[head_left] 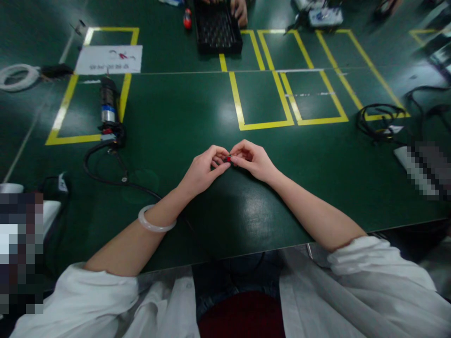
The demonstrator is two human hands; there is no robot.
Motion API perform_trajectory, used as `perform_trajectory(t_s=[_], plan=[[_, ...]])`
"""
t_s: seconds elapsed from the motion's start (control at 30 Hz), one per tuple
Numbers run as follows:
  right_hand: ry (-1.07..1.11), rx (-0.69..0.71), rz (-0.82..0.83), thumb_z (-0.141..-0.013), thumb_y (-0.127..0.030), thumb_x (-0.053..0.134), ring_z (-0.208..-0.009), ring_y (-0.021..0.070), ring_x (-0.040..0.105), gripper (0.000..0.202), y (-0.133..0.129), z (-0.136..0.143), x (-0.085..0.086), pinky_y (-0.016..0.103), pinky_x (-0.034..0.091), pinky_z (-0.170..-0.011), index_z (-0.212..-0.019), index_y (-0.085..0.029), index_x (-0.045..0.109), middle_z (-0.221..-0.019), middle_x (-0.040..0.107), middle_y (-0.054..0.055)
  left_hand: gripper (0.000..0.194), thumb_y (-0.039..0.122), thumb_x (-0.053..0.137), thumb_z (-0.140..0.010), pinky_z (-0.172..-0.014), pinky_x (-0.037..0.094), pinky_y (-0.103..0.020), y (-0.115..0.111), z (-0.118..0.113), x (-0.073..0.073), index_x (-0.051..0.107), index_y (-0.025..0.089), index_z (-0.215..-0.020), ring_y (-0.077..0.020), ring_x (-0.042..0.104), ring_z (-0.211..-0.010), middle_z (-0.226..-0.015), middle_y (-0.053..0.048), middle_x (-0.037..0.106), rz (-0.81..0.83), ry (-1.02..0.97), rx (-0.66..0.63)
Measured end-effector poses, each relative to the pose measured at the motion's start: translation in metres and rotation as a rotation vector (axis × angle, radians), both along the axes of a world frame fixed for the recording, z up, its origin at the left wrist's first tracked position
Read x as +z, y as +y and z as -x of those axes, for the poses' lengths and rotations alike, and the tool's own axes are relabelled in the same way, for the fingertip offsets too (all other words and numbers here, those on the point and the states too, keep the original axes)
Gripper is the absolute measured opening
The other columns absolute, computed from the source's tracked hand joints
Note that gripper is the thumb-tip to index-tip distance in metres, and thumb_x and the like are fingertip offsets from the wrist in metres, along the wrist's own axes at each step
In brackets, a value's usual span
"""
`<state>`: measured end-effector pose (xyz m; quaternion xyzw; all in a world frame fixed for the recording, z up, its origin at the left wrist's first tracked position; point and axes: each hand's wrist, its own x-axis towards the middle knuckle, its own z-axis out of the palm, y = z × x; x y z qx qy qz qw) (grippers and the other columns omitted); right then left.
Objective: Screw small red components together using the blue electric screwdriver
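Both of my hands meet over the green table point(183, 117), close to its front edge. Between their fingertips is a small red and black part point(229, 159), too small and too covered to name. My left hand point(207, 166) pinches it from the left with thumb and fingers. From the other side, my right hand point(254, 161) pinches at the same part, fingers curled. A corded electric screwdriver point(109, 110) with a dark body lies to the left, its black cable running toward my left forearm.
Yellow tape outlines point(267, 126) mark the table. A printed sheet point(109, 59) lies far left beside a white cable coil point(19, 77). Across the table, another person's hand point(239, 11) touches a black tray point(220, 44) near a red object point(187, 19). Black cables point(380, 122) lie right.
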<state>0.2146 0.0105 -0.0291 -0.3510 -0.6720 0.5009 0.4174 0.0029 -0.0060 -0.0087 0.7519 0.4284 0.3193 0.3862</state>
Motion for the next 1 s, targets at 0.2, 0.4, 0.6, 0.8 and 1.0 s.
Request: perform_trajectory(t_s=[0.2, 0.4, 0.6, 0.8, 1.0], plan=[[0.061, 0.031, 0.107, -0.088, -0.057, 0.074, -0.065, 0.0110, 0.065, 0.042, -0.001, 0.002, 0.004, 0.025, 0.053, -0.064, -0.091, -0.018, 0.060, -0.075, 0.067, -0.001, 0.020, 0.033, 0.061, -0.096, -0.083, 0.056, -0.030, -0.006, -0.003, 0.008, 0.062, 0.017, -0.108, -0.0177, 0.068, -0.088, -0.100, -0.006, 0.071, -0.143, 0.061, 0.006], [0.107, 0.055, 0.074, -0.088, -0.055, 0.074, -0.066, 0.0100, 0.065, 0.043, -0.003, 0.003, 0.003, 0.023, 0.053, -0.064, -0.105, -0.019, 0.058, -0.077, 0.069, -0.002, 0.022, 0.037, 0.060, -0.098, -0.085, 0.056, -0.031, -0.005, -0.004, 0.009, 0.063, 0.017, -0.108, -0.0193, 0.069, -0.091, -0.101, -0.006, 0.072, -0.093, 0.064, 0.050], [0.094, 0.079, 0.080, -0.092, -0.054, 0.069, -0.068, 0.0108, 0.065, 0.038, -0.002, 0.003, 0.002, 0.026, 0.054, -0.067, -0.101, -0.019, 0.058, -0.077, 0.068, -0.001, 0.022, 0.036, 0.063, -0.096, -0.086, 0.056, -0.031, -0.004, -0.002, 0.005, 0.062, 0.018, -0.109, -0.0187, 0.069, -0.090, -0.102, -0.006, 0.071, -0.120, 0.052, 0.042], [0.021, 0.046, 0.013, -0.084, -0.039, 0.077, -0.072, 0.0100, 0.060, 0.035, -0.001, 0.003, -0.001, 0.023, 0.048, -0.064, -0.105, -0.021, 0.057, -0.089, 0.068, -0.001, 0.017, 0.031, 0.061, -0.096, -0.084, 0.055, -0.030, -0.005, -0.002, 0.008, 0.062, 0.017, -0.106, -0.0175, 0.068, -0.087, -0.100, -0.005, 0.071, -0.148, 0.050, 0.065], [-0.073, 0.019, -0.106, -0.087, -0.033, 0.071, -0.071, 0.0112, 0.060, 0.024, -0.002, 0.002, 0.002, 0.025, 0.048, -0.063, -0.104, -0.020, 0.060, -0.089, 0.068, 0.000, 0.017, 0.029, 0.060, -0.095, -0.085, 0.055, -0.031, -0.002, -0.002, 0.006, 0.061, 0.017, -0.107, -0.0184, 0.068, -0.089, -0.102, -0.006, 0.070, -0.103, 0.037, 0.030]])
